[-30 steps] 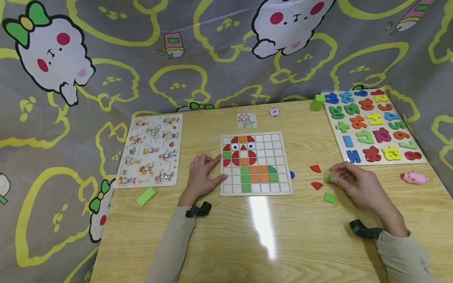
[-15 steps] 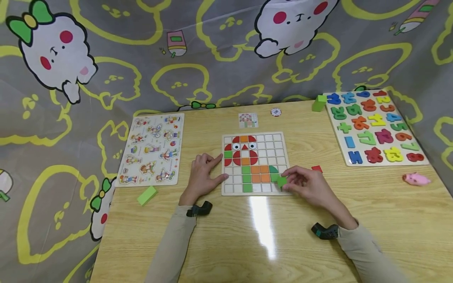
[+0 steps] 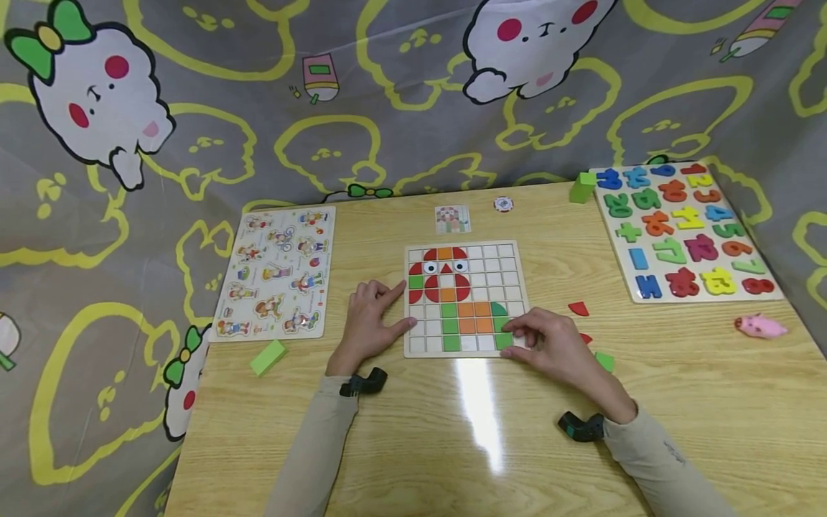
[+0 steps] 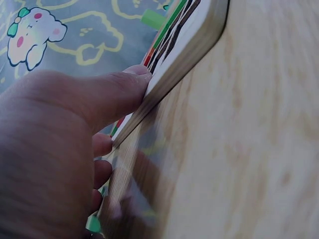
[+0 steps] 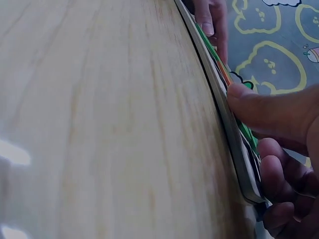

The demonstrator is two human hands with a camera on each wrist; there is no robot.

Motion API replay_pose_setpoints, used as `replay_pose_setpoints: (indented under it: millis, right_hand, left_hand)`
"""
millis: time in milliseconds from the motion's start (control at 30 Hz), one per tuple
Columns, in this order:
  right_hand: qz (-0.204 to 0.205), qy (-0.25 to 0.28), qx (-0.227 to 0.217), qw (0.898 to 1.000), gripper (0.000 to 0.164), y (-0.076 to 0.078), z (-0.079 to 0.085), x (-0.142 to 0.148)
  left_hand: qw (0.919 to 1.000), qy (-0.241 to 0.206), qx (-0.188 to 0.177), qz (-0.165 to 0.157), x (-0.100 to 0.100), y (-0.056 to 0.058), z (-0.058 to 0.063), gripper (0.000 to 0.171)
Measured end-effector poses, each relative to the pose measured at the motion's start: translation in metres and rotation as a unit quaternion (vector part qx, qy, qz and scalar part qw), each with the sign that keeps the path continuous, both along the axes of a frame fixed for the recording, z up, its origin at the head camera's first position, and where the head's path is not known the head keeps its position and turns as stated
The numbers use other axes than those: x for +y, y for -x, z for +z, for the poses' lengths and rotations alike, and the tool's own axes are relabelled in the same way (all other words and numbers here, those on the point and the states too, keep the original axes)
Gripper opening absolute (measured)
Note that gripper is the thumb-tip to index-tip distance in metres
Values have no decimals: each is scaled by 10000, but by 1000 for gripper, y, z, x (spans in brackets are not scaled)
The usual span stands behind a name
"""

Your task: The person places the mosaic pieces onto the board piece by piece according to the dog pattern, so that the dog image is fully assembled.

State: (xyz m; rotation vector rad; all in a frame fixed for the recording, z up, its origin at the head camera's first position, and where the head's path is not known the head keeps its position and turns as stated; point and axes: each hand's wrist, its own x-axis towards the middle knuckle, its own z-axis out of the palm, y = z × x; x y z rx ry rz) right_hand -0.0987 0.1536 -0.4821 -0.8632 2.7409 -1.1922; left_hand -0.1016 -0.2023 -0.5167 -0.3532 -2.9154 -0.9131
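A white grid board [image 3: 423, 346] lies mid-table, with red, orange and green tiles forming a figure with two eye tiles. My left hand [image 3: 370, 323] rests at its left edge, index finger and thumb touching the rim. In the left wrist view the thumb [image 4: 114, 94] presses the board's side. My right hand [image 3: 549, 341] is at the lower right of the grid. Its thumb and index finger pinch a green square tile [image 3: 502, 342] lying in a bottom-row cell. From the right wrist, the thumb [image 5: 249, 102] reaches over the board's near edge and the other fingers are curled.
Red quarter-round tiles [image 3: 578, 309] and a green square tile [image 3: 605, 360] lie right of the board, partly behind my right hand. A picture card [image 3: 452, 220] sits beyond the board. A figure puzzle [image 3: 274, 276] is left; a number puzzle [image 3: 685, 230] and pink pig [image 3: 761, 326] are right.
My right hand has carried the green square tile left from the loose tiles and lowered it into a bottom-row cell. My left hand has stayed at the board's edge.
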Motion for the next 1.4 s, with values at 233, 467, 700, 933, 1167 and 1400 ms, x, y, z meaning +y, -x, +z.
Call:
replay_pose_setpoints:
  millis: [233,467,700,933,1167,1400]
  right_hand:
    - [20,-5,-35,10000,19,-2,1,0]
    - [-471,-80,73,9988,22,12,12,30]
    - [-1309,-1054,-137,9857,32,33,25,84]
    - [-1141,-1258,-467,9844,29,39,12,97]
    - [-901,-1319,-520,9858,21,41,15,94]
    - [-984,-958,-504,9892,22,52,20,85]
  left_hand:
    - [10000,-49,49,-11,0,0,1,72]
    - [10000,-73,25,-18,0,-1,2,72]
    - [9999,-124,79,22,-1,-3,0,71]
    - [9999,-127,54,3,-1,-4,-1,71]
    - [10000,-77,46,13,0,-2,0,72]
    - [10000,-13,0,-2,0,0,2,72]
